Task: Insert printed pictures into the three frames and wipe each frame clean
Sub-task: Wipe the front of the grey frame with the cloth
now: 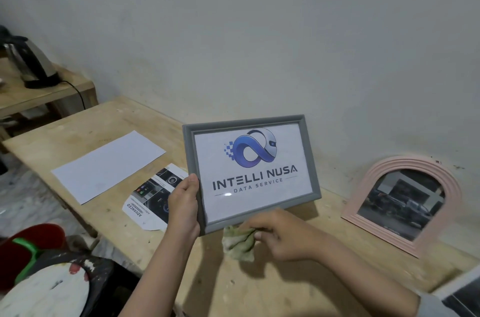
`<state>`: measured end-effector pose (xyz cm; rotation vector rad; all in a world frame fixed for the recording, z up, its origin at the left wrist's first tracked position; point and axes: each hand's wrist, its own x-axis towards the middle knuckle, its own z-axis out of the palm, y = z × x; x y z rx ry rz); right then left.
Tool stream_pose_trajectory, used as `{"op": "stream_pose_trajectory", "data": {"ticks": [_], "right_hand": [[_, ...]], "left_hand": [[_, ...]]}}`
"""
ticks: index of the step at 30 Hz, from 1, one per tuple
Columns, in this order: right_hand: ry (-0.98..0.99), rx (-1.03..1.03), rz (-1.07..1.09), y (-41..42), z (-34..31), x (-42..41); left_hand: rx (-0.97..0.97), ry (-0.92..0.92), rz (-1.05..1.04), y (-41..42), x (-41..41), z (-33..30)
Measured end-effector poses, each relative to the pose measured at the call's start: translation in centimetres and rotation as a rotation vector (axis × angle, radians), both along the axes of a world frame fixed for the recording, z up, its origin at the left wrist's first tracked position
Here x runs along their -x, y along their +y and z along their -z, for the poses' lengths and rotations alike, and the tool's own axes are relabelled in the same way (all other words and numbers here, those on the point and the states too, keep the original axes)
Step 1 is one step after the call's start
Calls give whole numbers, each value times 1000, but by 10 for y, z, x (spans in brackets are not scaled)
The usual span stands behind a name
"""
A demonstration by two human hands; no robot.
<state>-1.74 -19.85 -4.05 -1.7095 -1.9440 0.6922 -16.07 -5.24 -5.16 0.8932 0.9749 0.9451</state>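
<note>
Grey picture frame (251, 170) with a printed logo picture reading "INTELLI NUSA DATA SERVICE" is held up above the wooden desk (272, 288), tilted so its face looks back at the person. The left hand (184, 206) has its grip closed on the frame's lower left edge, thumb laid over the front of the moulding and fingers wrapped behind. The right hand (281, 235) clutches a crumpled pale green cloth (238, 241) just under the frame's bottom left corner, the cloth touching or nearly touching the bottom rail; the fingers are curled round the cloth.

On the desk to the right, a pink arched frame (405, 206) leans against the wall (259, 31), a dark picture of vehicles inside it. To the left of the grey frame lie a blank white sheet (109, 166) and, nearer, a printed leaflet (152, 199) partly hidden behind the left hand. Further left, on a lower wooden stand (39, 98), sits a steel electric kettle (28, 63) with its black cord trailing off. A red bucket (31, 246) shows at the lower left corner.
</note>
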Motion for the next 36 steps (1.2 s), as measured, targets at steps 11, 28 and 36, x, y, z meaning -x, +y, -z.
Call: {"op": "stream_pose_trajectory", "data": {"ticks": [11,28,36], "right_hand": [[82,-157,371,52,47,-54],[-318,-4,462,336,136,-110],[-229,287,406,363,160,-107]], "left_hand": [[-42,246,-384,55,71,29],[-55,386,-562,210,123,49],[-22,374,-543,237,106,35]]}}
